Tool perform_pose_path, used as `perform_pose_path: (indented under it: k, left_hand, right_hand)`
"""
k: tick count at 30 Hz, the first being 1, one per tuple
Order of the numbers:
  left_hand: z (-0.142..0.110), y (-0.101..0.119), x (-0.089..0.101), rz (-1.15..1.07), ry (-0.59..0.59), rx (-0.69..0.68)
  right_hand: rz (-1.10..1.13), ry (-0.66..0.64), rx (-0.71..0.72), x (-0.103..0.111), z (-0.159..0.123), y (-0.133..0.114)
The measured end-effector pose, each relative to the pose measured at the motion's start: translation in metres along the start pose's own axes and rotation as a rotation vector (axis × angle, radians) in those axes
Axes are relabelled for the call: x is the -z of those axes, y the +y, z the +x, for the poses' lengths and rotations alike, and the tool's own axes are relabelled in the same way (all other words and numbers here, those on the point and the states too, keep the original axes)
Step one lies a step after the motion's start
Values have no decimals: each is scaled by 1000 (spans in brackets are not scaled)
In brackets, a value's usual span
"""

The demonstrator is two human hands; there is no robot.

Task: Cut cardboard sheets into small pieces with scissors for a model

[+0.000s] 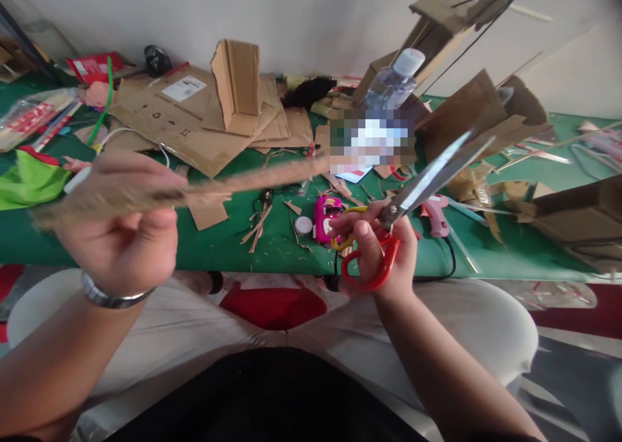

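My left hand (131, 228) grips a piece of cardboard (262, 175), seen edge-on as a long brown strip reaching toward the middle; it is blurred, so its full shape cannot be told. In my right hand (389, 254) is a pair of scissors (427, 179) with one orange-red and one yellow handle. My thumb and fingers are in the handles, and the blades point up and away, slightly parted. The scissors and the cardboard are apart. Below and left of the scissors lies a pink toy-like item (324, 218), with a white cap (304, 225) beside it.
A pink glue gun (436, 215) with a black cord lies right of the scissors. Flattened cardboard (160, 124), a folded piece (238, 85) and scraps cover the green table (233, 244). A clear bottle (393, 82) and cardboard constructions (481, 111) stand at the back right.
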State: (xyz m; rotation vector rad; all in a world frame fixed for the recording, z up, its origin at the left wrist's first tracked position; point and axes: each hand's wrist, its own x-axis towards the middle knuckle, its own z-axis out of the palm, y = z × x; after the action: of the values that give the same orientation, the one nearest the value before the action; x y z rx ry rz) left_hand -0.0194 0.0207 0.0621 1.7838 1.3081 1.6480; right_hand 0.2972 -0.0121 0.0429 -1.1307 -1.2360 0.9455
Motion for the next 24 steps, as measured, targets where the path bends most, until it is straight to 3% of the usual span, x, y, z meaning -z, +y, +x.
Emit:
perform_pose_path:
  k: [1, 2, 4, 5, 8, 10, 13, 16, 19, 24]
  left_hand:
    - [2, -1, 3, 119, 49, -334]
    - [3, -1, 4, 185, 53, -578]
    - [4, -1, -1, 304, -23, -875]
    - [3, -1, -5, 327, -3, -917]
    - [-6, 1, -18, 349, 12, -902]
    - [-15, 1, -23, 402, -41, -929]
    - [-27, -3, -27, 476, -87, -1062]
    - [-32, -6, -32, 468, -92, -1084]
    - [-33, -6, -39, 439, -92, -1048]
    - [-38, -6, -46, 452, -143, -797]
  right_hand:
    - [33, -4, 8, -1, -2, 1]
    - [92, -19, 12, -3, -6, 2]
    - [247, -61, -5, -10, -16, 5]
    - [320, -83, -39, -15, -22, 6]
    - [421, -143, -171, -32, -40, 7]
    - [444, -144, -235, -42, -49, 6]
    - [470, -73, -329, -54, -53, 2]
    - [538, -54, -385, -61, -51, -1]
    - [577, -59, -405, -62, -47, -1]
    - [520, 17, -444, -58, -39, 6]
